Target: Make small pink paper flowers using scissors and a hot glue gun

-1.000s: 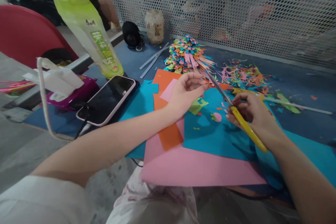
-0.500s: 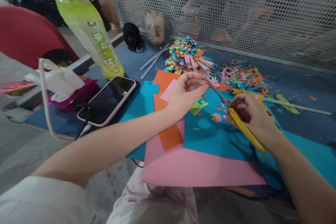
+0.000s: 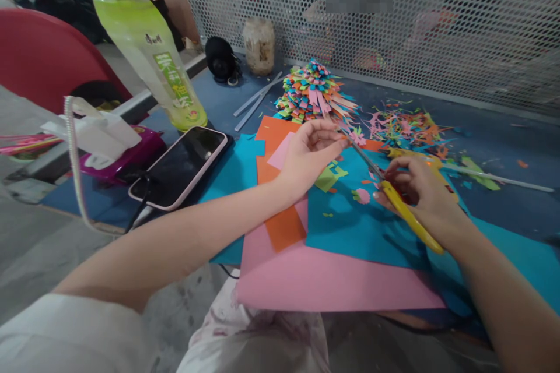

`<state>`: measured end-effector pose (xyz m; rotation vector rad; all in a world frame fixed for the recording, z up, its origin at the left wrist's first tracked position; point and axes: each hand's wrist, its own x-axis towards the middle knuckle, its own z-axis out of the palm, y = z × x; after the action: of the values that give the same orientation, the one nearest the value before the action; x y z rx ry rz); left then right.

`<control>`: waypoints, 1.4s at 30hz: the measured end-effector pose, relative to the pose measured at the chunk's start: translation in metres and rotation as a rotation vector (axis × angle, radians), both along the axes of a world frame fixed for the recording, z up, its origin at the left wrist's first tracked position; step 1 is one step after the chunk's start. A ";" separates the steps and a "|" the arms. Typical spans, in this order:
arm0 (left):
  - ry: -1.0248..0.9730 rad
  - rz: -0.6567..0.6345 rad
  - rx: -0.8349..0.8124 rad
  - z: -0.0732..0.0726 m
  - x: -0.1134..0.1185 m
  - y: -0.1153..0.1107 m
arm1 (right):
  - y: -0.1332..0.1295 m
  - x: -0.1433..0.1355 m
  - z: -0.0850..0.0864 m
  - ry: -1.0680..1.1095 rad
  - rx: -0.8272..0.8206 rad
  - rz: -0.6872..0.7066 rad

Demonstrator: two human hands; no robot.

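My right hand (image 3: 433, 201) grips scissors (image 3: 411, 218) with yellow handles, their metal blades pointing up and left toward my other hand. My left hand (image 3: 308, 154) is closed in a pinch, with what looks like a small bit of orange paper (image 3: 344, 139) at its fingertips by the blade tips. Under both hands lies blue paper (image 3: 371, 239) over a larger pink sheet (image 3: 345, 288). On the blue paper rest a pink paper flower (image 3: 363, 196) and a green paper scrap (image 3: 328, 178). Just behind stands a cone of colourful fringed paper strips (image 3: 308, 96).
Beyond my right hand are a yellow glue gun (image 3: 433, 162) with a clear stick and a heap of paper shavings (image 3: 406, 128). On the left stand a drink bottle (image 3: 149, 46), a phone (image 3: 181, 169) and a tissue pack (image 3: 125, 154). A perforated metal screen (image 3: 459, 41) closes the back.
Very little differs. The scissor blades look slightly closer together, and both hands stay in almost the same place.
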<state>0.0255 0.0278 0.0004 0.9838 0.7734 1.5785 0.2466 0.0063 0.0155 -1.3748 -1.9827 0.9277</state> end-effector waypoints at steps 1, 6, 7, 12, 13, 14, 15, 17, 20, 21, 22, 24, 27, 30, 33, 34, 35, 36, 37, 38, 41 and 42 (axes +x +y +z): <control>-0.002 0.000 -0.003 0.000 0.000 0.000 | 0.000 0.000 0.000 0.001 0.000 -0.003; -0.050 -0.007 0.005 0.000 0.001 0.000 | 0.001 -0.001 -0.001 0.017 -0.012 -0.012; -0.056 -0.008 0.009 0.000 0.001 0.000 | 0.001 -0.001 -0.002 0.014 -0.010 -0.012; -0.075 -0.019 -0.007 0.002 0.002 -0.001 | 0.004 0.002 -0.004 0.019 0.000 -0.020; -0.077 -0.019 -0.014 0.003 0.002 -0.001 | 0.004 0.003 -0.005 0.025 -0.002 -0.023; -0.078 -0.021 -0.018 0.003 0.003 -0.002 | 0.005 0.003 -0.005 0.029 -0.005 -0.025; -0.081 -0.021 -0.021 0.004 0.003 -0.002 | 0.005 0.003 -0.005 0.030 -0.008 -0.025; -0.089 -0.026 -0.022 0.004 0.003 -0.002 | 0.005 0.004 -0.005 0.026 -0.013 -0.024; -0.092 -0.036 -0.017 0.003 0.003 -0.001 | 0.004 0.003 -0.005 0.024 -0.018 -0.028; -0.089 -0.039 -0.013 0.002 0.003 -0.001 | 0.004 0.003 -0.005 0.022 -0.017 -0.030; -0.085 -0.042 -0.009 0.002 0.003 0.000 | 0.004 0.003 -0.005 0.020 -0.017 -0.032; -0.082 -0.044 0.000 0.001 0.002 0.000 | 0.004 0.002 -0.005 0.019 -0.017 -0.032; -0.086 -0.040 0.007 0.001 0.002 0.000 | 0.004 0.001 -0.006 0.023 -0.022 -0.036; -0.087 -0.034 0.005 0.001 0.002 0.000 | 0.004 0.002 -0.006 0.017 -0.025 -0.041; -0.081 -0.024 0.003 0.000 0.002 -0.001 | 0.003 0.003 -0.004 0.014 -0.031 -0.047; -0.077 -0.020 0.003 0.000 0.002 -0.001 | 0.003 0.003 -0.004 0.013 -0.028 -0.049; -0.071 -0.017 0.004 -0.001 0.001 -0.001 | 0.003 0.003 -0.003 0.010 -0.024 -0.050; -0.065 -0.014 0.006 -0.002 0.001 -0.001 | 0.003 0.003 -0.003 0.004 -0.021 -0.046; -0.061 -0.013 0.008 -0.002 0.001 -0.001 | 0.003 0.002 -0.002 0.000 -0.017 -0.042; -0.060 -0.014 0.012 -0.003 0.000 0.000 | 0.002 0.002 -0.001 -0.001 -0.011 -0.036; -0.076 -0.028 0.032 -0.004 0.000 0.001 | 0.000 0.000 0.000 0.000 -0.006 -0.020; -0.085 -0.032 0.037 -0.004 0.000 0.001 | 0.000 0.000 0.001 0.004 -0.006 -0.019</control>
<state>0.0258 0.0288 -0.0037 0.9450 0.6692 1.6015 0.2465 0.0060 0.0166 -1.3920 -1.9624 0.9281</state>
